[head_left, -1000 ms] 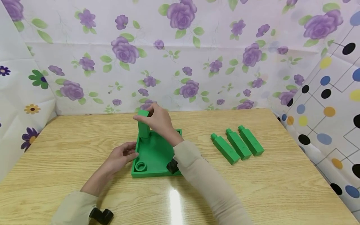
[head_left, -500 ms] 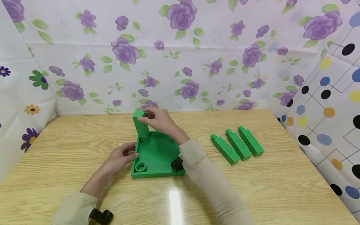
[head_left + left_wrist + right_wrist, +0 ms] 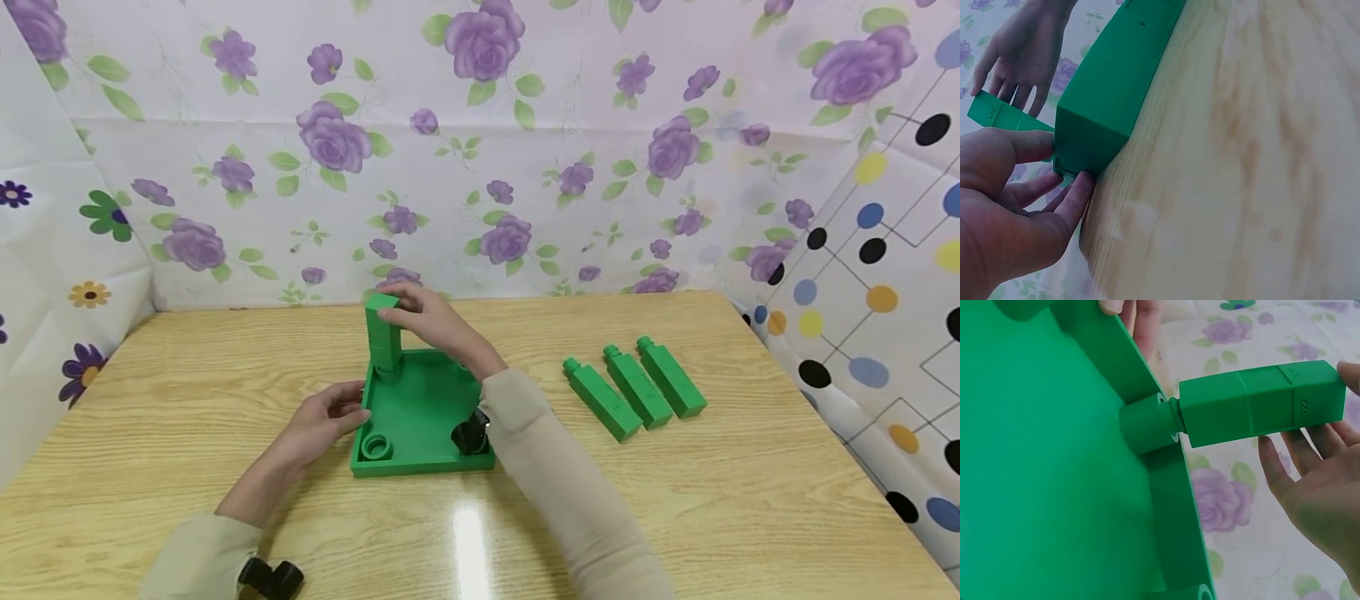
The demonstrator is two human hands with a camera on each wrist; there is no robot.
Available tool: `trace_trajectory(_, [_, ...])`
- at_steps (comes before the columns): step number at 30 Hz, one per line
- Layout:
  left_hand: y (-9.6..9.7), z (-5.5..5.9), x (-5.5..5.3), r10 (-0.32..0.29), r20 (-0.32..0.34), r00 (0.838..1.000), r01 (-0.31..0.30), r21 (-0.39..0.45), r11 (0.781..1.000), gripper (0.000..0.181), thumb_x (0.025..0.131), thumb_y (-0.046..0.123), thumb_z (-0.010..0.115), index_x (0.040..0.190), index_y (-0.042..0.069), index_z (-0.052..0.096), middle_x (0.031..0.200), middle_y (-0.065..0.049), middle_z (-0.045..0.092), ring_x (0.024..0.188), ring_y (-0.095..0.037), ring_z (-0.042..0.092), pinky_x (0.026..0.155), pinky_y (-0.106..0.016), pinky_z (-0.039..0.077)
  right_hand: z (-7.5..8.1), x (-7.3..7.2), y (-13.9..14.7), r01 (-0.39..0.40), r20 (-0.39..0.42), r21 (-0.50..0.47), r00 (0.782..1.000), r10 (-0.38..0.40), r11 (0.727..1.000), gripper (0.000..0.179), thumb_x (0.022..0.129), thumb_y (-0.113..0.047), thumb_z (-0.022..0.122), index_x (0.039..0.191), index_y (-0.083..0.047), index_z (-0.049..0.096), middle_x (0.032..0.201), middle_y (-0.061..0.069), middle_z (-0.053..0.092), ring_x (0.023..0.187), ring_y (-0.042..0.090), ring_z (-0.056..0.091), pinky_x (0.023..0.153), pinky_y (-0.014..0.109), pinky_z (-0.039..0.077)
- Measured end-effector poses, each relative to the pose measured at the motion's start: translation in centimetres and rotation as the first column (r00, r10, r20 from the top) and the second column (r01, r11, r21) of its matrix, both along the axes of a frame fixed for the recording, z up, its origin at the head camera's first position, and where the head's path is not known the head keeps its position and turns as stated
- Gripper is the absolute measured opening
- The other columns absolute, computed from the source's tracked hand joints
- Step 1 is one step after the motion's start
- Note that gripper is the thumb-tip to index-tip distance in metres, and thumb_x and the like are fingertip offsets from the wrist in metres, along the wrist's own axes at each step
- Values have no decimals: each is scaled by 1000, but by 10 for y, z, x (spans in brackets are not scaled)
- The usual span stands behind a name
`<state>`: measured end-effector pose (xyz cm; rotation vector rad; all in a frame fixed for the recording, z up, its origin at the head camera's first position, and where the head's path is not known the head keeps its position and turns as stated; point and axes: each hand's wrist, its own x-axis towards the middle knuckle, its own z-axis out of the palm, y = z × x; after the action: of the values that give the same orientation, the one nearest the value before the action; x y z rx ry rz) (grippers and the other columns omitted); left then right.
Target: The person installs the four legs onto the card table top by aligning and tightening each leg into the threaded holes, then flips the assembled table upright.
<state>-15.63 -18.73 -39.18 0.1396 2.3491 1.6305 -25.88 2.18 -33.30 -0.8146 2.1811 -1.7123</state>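
A small green tabletop (image 3: 420,417) lies with its rimmed underside up, round sockets in its corners; the near-left socket (image 3: 377,447) has nothing in it. My left hand (image 3: 322,421) holds the tabletop's left edge, thumb at the rim and fingers along the outside wall. At the far-left corner a square green table leg (image 3: 384,329) stands nearly upright, its threaded end at the mouth of that corner's socket (image 3: 1147,423). Some of the narrow neck still shows above the socket. My right hand (image 3: 431,321) holds the leg near its top between thumb and fingers.
Three more green legs lie on the wooden table (image 3: 765,467) to the right: a near one (image 3: 602,400), a middle one (image 3: 637,387) and a far one (image 3: 671,377). A flowered sheet (image 3: 480,167) hangs behind the table. My right forearm crosses over the tabletop's right side.
The leg's top tipped left, then came back upright, with its lower end staying at the corner socket. My right-hand fingers shifted around it. The left hand and tabletop stayed put.
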Motion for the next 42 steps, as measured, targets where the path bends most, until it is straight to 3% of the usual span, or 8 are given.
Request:
trace_trajectory(3, [0, 0, 0, 3, -1, 1000, -3, 0, 1000, 54, 99, 14, 57, 145, -4, 35, 136, -23, 45, 118, -33, 47, 93, -40, 44, -2, -2, 0, -1, 33, -40, 999, 2, 999, 47, 100, -24, 57, 144, -11, 46, 143, 2, 45, 125, 16, 47, 99, 29, 40])
trace_trajectory(7, [0, 0, 1, 4, 0, 1000, -4, 4, 1000, 55, 99, 14, 58, 145, -5, 35, 136, -24, 45, 118, -33, 47, 93, -40, 44, -2, -2, -2, 14, 19, -42, 1000, -13, 999, 48, 98, -24, 60, 142, -11, 48, 138, 0, 49, 118, 14, 51, 97, 29, 42])
trace_trajectory(16, [-1, -1, 0, 5, -6, 1000, -5, 1, 1000, 55, 99, 15, 58, 145, -5, 36, 137, -24, 45, 119, -34, 47, 93, -39, 44, 4, 8, -15, 110, -126, 60, 987, -102, 992, 51, 93, -28, 68, 137, -9, 51, 131, 4, 53, 115, 14, 53, 92, 24, 44])
trace_trajectory(21, [-1, -1, 0, 0, -4, 1000, 1, 6, 1000, 55, 99, 15, 58, 145, -5, 35, 137, -24, 44, 119, -34, 46, 93, -38, 45, 3, 14, -22, 190, -158, 50, 971, -180, 980, 53, 88, -33, 73, 132, -7, 55, 116, 0, 59, 104, 10, 57, 85, 23, 47])
trace_trajectory(26, [-1, -1, -1, 1, -2, 1000, -1, 3, 1000, 55, 99, 15, 58, 145, -5, 35, 138, -24, 44, 119, -34, 46, 93, -38, 45, -1, 18, -26, 275, -173, 11, 948, -269, 962, 47, 84, -34, 77, 118, -9, 57, 99, -3, 59, 88, 9, 57, 76, 26, 49])
trace_trajectory(31, [-1, -1, -1, 1, -5, 1000, -1, 1, 1000, 55, 99, 14, 58, 145, -5, 35, 137, -24, 44, 119, -34, 47, 93, -38, 45, -4, 20, -30, 354, -228, 9, 911, -343, 935, 41, 82, -35, 79, 103, -12, 53, 89, 1, 55, 78, 14, 53, 68, 28, 45])
trace_trajectory(37, [0, -1, 0, 2, -1, 1000, -2, 16, 1000, 55, 99, 15, 58, 145, -5, 36, 136, -24, 45, 118, -34, 48, 92, -37, 45, -6, 23, -35, 434, -274, -6, 866, -419, 901, 42, 80, -38, 80, 100, -11, 54, 82, 0, 56, 72, 13, 53, 63, 25, 45])
trace_trajectory(42, [0, 0, 0, -3, -5, 1000, 3, 17, 1000, 55, 99, 15, 58, 145, -5, 36, 137, -24, 45, 119, -34, 47, 92, -37, 46, -6, 24, -37, 457, -277, -14, 853, -442, 890, 42, 80, -39, 80, 98, -12, 53, 78, 0, 55, 68, 13, 52, 59, 25, 44])
